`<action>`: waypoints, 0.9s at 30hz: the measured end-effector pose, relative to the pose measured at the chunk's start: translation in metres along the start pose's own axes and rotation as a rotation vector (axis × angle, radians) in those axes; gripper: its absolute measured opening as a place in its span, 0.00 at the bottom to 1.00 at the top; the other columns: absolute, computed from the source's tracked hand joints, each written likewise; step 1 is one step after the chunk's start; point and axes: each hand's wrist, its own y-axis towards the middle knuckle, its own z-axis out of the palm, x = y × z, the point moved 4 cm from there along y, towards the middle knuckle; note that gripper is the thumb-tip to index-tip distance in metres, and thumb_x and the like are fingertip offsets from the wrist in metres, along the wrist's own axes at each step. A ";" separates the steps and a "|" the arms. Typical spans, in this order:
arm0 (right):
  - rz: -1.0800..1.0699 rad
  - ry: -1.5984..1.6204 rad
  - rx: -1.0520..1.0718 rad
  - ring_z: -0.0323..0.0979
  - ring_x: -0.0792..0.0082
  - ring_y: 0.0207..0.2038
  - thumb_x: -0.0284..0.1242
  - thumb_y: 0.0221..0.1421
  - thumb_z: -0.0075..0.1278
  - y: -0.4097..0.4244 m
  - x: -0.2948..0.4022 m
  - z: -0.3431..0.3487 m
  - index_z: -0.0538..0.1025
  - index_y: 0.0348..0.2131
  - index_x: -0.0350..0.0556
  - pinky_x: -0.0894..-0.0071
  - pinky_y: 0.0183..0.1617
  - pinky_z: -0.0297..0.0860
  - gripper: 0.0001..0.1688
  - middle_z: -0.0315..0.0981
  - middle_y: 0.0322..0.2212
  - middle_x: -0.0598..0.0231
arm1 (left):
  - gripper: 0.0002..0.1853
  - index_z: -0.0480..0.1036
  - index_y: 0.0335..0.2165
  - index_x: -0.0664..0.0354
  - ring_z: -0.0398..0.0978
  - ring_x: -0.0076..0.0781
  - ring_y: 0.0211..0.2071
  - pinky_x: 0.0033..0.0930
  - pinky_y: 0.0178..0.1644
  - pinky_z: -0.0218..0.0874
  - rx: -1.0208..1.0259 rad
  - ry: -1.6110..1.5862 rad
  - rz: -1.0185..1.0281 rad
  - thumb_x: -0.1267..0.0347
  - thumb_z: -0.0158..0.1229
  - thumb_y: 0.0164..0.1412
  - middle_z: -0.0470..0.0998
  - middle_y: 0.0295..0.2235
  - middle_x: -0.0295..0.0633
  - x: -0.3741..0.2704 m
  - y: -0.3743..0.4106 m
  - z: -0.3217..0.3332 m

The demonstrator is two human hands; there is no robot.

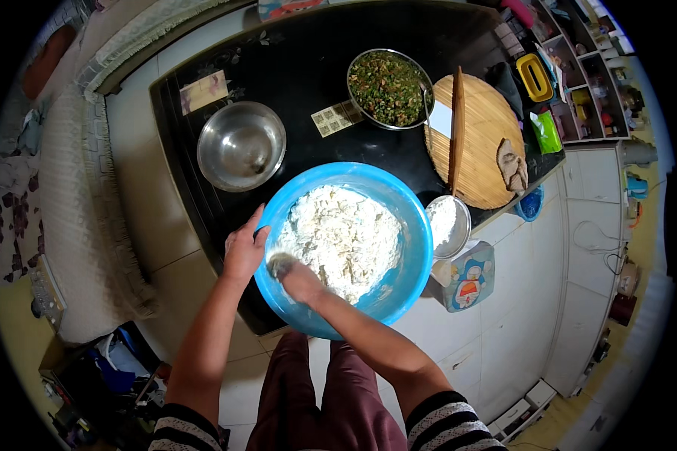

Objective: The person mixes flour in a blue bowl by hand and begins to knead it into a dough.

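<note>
A large blue plastic basin [423, 220] sits at the near edge of the black table. It holds a clumpy white heap of flour or rough dough [344, 231]. My left hand [246, 249] grips the basin's left rim, thumb over the edge. Inside, at the lower left wall, is my right hand [299, 279]; its fingers are coated and blurred beside the flour, so their pose is unclear. To the right of the basin, a small metal bowl [461, 231] contains white flour. A mostly bare steel bowl [225, 135] stands at the upper left.
On the black table [310, 67] are a steel bowl of chopped green filling [386, 87] with a spoon, a round wooden board [485, 118] with a brown cloth [511, 166], and a yellow container [535, 78]. A cartoon-printed stool [468, 282] stands at the right.
</note>
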 end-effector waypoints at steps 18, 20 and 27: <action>0.370 -0.835 -0.198 0.70 0.58 0.39 0.34 0.52 0.39 -0.047 -0.096 -0.139 0.72 0.33 0.44 0.61 0.42 0.67 0.15 0.72 0.33 0.56 | 0.23 0.63 0.50 0.53 0.72 0.42 0.39 0.33 0.44 0.62 0.014 -0.066 -0.025 0.67 0.53 0.54 0.73 0.37 0.51 -0.002 -0.001 -0.001; 0.316 -0.877 -0.325 0.67 0.59 0.42 0.35 0.51 0.39 -0.033 -0.096 -0.158 0.68 0.37 0.43 0.63 0.44 0.65 0.17 0.69 0.37 0.56 | 0.23 0.62 0.50 0.53 0.74 0.33 0.39 0.28 0.44 0.62 0.018 -0.036 -0.022 0.69 0.53 0.55 0.74 0.38 0.47 -0.002 0.001 -0.002; -0.105 -0.673 -0.462 0.62 0.54 0.44 0.30 0.48 0.41 0.007 -0.058 -0.156 0.66 0.40 0.36 0.60 0.50 0.59 0.19 0.64 0.39 0.51 | 0.23 0.63 0.50 0.51 0.72 0.45 0.38 0.34 0.43 0.62 -0.022 -0.089 0.035 0.67 0.53 0.54 0.73 0.36 0.51 0.001 0.001 0.004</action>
